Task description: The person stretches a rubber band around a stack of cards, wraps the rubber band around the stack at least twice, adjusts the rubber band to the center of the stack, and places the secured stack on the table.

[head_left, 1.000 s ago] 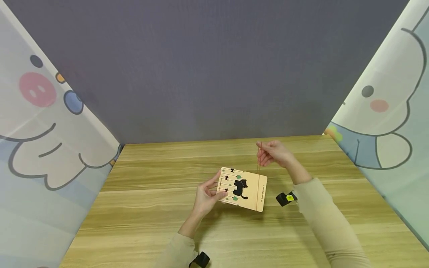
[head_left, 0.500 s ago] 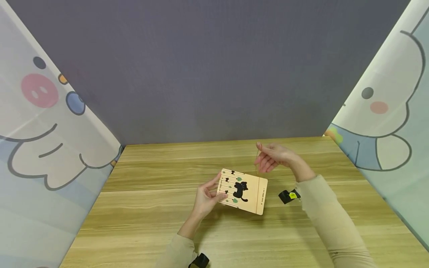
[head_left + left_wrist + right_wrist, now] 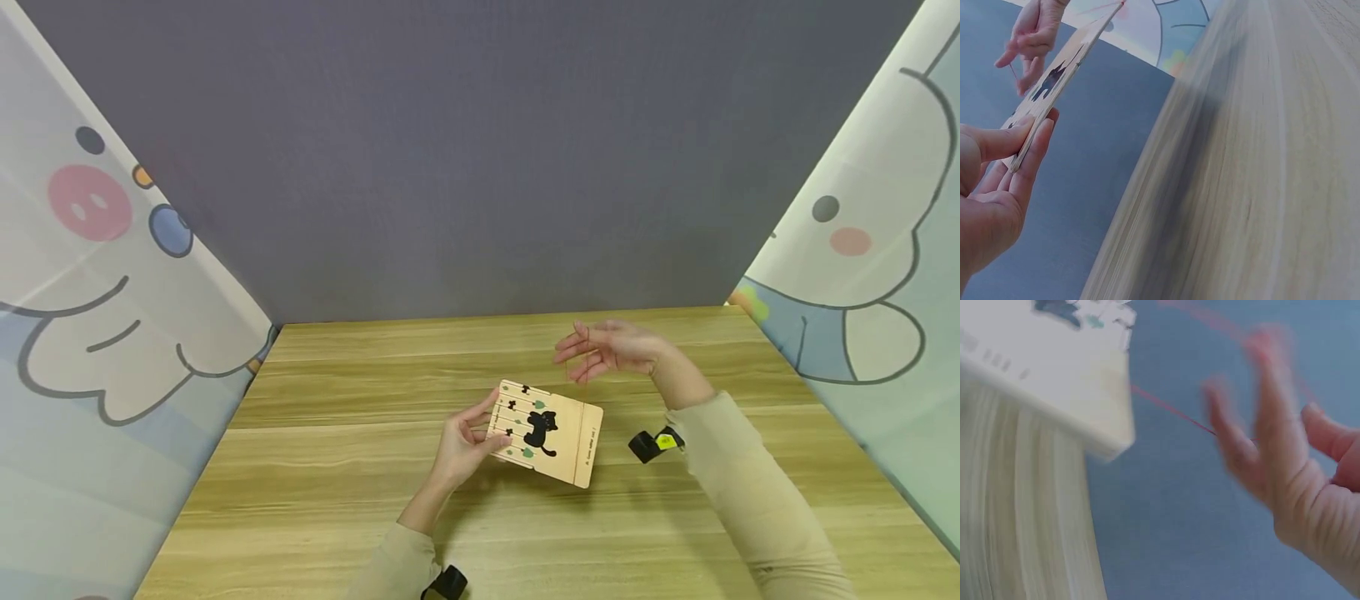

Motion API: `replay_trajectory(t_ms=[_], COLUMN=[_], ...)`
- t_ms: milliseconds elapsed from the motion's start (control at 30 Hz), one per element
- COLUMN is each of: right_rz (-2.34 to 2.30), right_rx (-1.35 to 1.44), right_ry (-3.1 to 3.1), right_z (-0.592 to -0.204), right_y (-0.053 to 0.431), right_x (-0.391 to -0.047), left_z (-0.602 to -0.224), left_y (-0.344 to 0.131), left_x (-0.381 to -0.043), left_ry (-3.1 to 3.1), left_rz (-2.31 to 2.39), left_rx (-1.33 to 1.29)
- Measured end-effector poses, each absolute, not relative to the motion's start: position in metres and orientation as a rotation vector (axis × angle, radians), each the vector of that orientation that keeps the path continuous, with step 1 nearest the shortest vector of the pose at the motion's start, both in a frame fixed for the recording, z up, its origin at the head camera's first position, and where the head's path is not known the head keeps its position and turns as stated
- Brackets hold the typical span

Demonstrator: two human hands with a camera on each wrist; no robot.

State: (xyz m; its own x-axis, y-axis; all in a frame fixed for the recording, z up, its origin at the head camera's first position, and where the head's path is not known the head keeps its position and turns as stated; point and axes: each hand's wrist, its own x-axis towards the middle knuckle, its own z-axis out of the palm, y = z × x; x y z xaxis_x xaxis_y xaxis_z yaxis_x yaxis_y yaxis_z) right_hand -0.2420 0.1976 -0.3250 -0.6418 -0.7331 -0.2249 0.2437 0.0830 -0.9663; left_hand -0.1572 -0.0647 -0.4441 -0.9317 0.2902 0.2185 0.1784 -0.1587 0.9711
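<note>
My left hand (image 3: 459, 450) pinches a thin cream cat-print board (image 3: 567, 429) by its left end, thumb on the printed face and fingers behind. The board is tilted above the table, with a black cat, green leaves and fine lines on it. In the left wrist view, its edge (image 3: 1063, 87) looks layered. A thin red elastic cord (image 3: 1169, 409) crosses the board's right end and runs off its far edge to my right hand (image 3: 617, 346). That hand is raised beyond the board, fingers spread and fairly straight, the cord looped over them. The fingertips are blurred in the right wrist view.
The wood-grain table (image 3: 315, 467) lies beneath both hands. A grey panel (image 3: 480, 167) rises at its back edge, with cartoon-printed sheets (image 3: 75, 350) on either side. Each wrist wears a black strap-like device (image 3: 645, 447).
My right hand has gone from pinching the cord with fingers bunched to spreading its fingers within the loop. The left hand and board have hardly moved, only shifting slightly right and nearer.
</note>
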Motion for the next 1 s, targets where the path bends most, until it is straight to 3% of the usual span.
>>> replay_trajectory(t_ms=[300, 700, 1000], right_rz=[-1.517, -1.174, -0.868], right_rx=[-0.653, -1.578, -1.802], right_ry=[1.862, 2.176, 2.417], right_z=[-0.332, -0.341, -0.337], right_y=[0.193, 0.187, 0.186], right_x=[-0.238, -0.231, -0.220], left_z=[-0.446, -0.444, -0.442], left_y=[-0.066, -0.073, -0.075], left_x=[-0.158, -0.159, -0.160], left_ry=[1.956, 1.914, 1.782], left_rz=[2.238, 2.191, 2.226], left_rx=[0.532, 0.583, 0.550])
